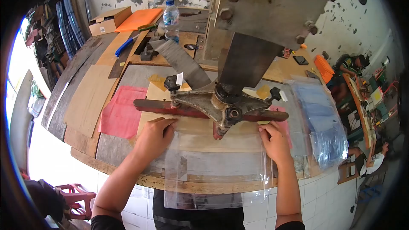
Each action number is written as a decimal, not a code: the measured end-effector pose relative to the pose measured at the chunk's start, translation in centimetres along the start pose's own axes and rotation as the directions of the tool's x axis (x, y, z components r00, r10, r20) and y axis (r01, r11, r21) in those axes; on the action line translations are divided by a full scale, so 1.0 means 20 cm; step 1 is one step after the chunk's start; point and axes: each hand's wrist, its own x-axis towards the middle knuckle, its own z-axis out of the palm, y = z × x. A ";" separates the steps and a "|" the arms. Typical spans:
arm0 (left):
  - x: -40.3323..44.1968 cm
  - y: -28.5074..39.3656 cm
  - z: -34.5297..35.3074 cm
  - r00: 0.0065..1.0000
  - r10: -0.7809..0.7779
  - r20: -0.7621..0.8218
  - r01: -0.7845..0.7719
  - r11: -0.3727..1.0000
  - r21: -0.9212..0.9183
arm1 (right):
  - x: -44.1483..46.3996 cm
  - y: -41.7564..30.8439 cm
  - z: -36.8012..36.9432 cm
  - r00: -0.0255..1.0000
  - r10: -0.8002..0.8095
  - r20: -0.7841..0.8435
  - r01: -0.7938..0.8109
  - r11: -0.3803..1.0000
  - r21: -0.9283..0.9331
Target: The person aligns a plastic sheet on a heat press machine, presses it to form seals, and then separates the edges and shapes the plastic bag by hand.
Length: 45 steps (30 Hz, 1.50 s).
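Table (pixel 115 153): left grip (pixel 156 135), right grip (pixel 276 141) at clear sheet (pixel 217 166).

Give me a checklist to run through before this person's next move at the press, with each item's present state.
1. Left hand and right hand at opposite sides of the clear, flexible plastic sheet: ok, both near its far end.
2. Fingers well clear of the long, dark-red metal bar: not ok, in my judgement; both hands' fingertips appear close to its near edge.
3. Sheet fully on the wooden table: not ok, its near end hangs past the edge.
4. Gap between bar and sheet: cannot tell from this overhead view.
5. Stack of bluish, clear plastic sheets away from the bar: ok, off to the right.
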 end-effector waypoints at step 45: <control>-0.56 0.11 -0.09 0.923 -0.010 -0.385 0.072 0.986 0.147 | -0.50 -0.03 -0.08 0.965 0.036 -0.259 -0.013 0.996 0.090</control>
